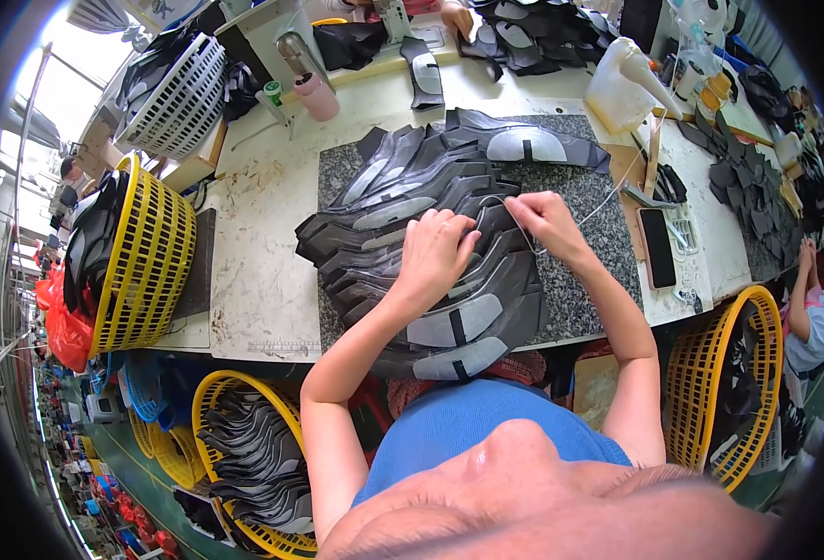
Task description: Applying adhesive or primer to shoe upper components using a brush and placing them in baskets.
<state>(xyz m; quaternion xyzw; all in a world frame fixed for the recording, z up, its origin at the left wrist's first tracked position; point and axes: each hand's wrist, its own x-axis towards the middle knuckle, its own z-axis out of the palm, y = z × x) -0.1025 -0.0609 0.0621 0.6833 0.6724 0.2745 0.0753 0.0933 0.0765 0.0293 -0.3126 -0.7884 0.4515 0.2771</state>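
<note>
A pile of overlapping black and grey curved cut pieces (379, 219), several with light grey patches, lies on the speckled grey stone slab (571, 280) in front of me. My left hand (433, 254) rests over the middle of the pile, thumb and forefinger drawn together by one dark piece (496, 222); what they pinch is too small to tell. Just to its right, my right hand (544, 224) pinches a thin pale cord (601, 203). The cord loops between the two hands and also runs off toward the upper right. One larger patched piece (529, 145) lies across the pile's far end.
A phone (656, 247) and a white plastic jug (625, 86) are on the table's right. A pink bottle (316, 96) stands far left. Yellow baskets of dark pieces flank me, one left (155, 261), one right (711, 383). Another person's hand (457, 19) shows across the table.
</note>
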